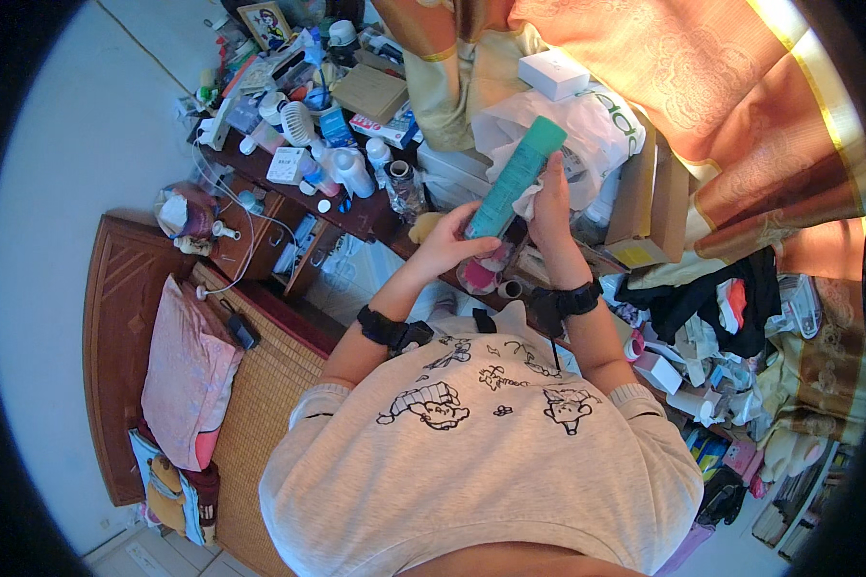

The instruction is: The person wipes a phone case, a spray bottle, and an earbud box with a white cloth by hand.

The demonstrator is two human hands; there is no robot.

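Observation:
A green spray can (517,177) with a green cap is held up at a slant in front of me, over the crowded desk. Around its lower end, my left hand (451,245) is wrapped with the thumb across the front. My right hand (550,205) is at the can's upper right side and has a crumpled white tissue (527,200) pressed between it and the can. Just behind the can lies a white plastic bag (593,137) with green lettering. Black bands circle both of my wrists.
Bottles, boxes and a small white fan (298,122) crowd the dark wooden desk (260,169). An open cardboard box (644,209) stands right of my hands, near orange curtains (707,86). A drawer (310,252) is pulled out. On the left is a bed with a woven mat (270,404) and pink pillow (187,389).

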